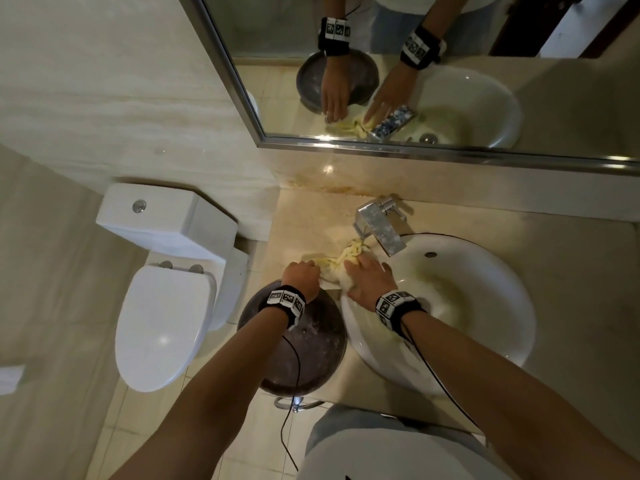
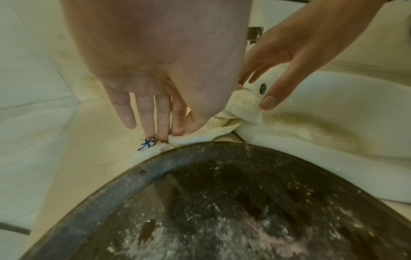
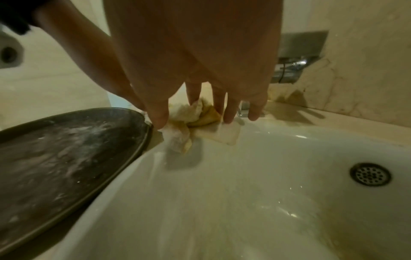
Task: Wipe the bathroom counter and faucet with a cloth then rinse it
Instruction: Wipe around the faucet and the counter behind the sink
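Observation:
A crumpled pale yellow cloth [image 1: 346, 253] lies on the beige counter [image 1: 308, 220], between the chrome faucet [image 1: 379, 226] and the white sink's [image 1: 512, 282] left rim. My left hand [image 1: 301, 277] stands over its left end. In the left wrist view its straight fingertips [image 2: 164, 135] press the cloth's [image 2: 242, 105] corner, which bears a blue mark, onto the counter. My right hand [image 1: 367, 275] lies spread on the cloth's right part, fingers straight [image 3: 229, 116], with the cloth [image 3: 184, 112] bunched under them at the rim. No water runs from the faucet [image 3: 286, 73].
A dark round basin [image 1: 311, 355], speckled white inside, sits at the counter's left edge just below my left hand. A white toilet [image 1: 166, 306] stands to the left. The mirror [image 1: 450, 46] hangs above. The sink bowl is stained yellow, with its drain [image 3: 370, 174] to the right.

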Available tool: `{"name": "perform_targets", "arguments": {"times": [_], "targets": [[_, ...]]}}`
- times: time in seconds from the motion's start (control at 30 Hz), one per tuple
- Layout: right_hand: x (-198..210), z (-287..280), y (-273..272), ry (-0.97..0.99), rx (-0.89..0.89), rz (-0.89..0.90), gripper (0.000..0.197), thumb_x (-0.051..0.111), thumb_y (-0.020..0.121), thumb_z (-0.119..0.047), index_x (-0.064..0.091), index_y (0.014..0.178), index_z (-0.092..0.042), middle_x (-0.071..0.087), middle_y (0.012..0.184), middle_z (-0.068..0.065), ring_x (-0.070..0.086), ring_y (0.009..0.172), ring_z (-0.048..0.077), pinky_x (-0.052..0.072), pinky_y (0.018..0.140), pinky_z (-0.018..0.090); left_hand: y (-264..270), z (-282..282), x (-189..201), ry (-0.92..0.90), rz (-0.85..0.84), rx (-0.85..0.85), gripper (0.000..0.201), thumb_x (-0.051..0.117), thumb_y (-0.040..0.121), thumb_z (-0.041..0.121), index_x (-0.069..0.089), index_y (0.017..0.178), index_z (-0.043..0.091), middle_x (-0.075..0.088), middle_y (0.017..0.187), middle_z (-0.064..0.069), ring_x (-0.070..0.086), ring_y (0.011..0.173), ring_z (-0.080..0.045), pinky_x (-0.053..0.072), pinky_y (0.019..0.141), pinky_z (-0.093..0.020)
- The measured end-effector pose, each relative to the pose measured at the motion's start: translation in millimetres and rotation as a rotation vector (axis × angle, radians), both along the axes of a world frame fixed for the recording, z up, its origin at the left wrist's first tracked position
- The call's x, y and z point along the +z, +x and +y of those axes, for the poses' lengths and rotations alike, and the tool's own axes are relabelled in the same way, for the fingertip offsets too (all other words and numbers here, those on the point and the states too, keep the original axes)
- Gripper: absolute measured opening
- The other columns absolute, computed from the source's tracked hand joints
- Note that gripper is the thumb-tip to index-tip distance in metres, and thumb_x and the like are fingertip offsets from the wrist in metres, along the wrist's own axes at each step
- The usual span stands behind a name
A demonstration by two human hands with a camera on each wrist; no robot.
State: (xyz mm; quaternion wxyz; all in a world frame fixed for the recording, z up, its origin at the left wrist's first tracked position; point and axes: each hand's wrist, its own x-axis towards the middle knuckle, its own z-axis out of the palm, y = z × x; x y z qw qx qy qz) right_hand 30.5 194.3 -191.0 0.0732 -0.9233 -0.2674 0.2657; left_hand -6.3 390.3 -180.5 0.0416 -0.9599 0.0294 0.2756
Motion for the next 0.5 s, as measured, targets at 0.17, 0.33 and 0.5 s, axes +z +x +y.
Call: {"name": "perform_targets", "arguments": {"times": [0.17,0.33,0.5], "targets": [[3.6,6.6,-15.3,-0.039,0.083,-0.004,0.06,0.057,0.087,-0.055,0.035,0.138,-0.033,0.039,0.141,0.004,0.045,0.128,0.029,0.027,0.108,0.054,-3.8,-7.0,2.4,0.098,0.02,0.078,0.04,0.051,0.096,0.032,0.054,0.133,0.016,0.055,0.136,-0.006,0.05,0.127,-0.027,0.04,0.103,-0.041],[6.4,5.0,-23.6,-0.007,0.148,0.003,0.066,0.059,0.09,-0.046,0.03,0.146,-0.029,0.033,0.151,0.008,0.03,0.143,0.028,0.02,0.116,0.053,-22.8,-23.0,8.8,-0.124,0.017,0.347,0.042,0.05,0.095,0.023,0.045,0.136,0.013,0.049,0.137,-0.011,0.049,0.126,-0.032,0.045,0.098,-0.044],[4.9,10.4,-14.0,0.002,0.194,0.107,0.07,0.056,0.093,-0.043,0.023,0.153,-0.03,0.024,0.159,0.01,0.023,0.149,0.028,0.013,0.121,0.054,-41.8,-20.3,10.7,-0.223,0.008,0.323,0.054,0.049,0.095,0.024,0.04,0.148,0.024,0.039,0.155,-0.006,0.042,0.138,-0.03,0.04,0.108,-0.047]]}}
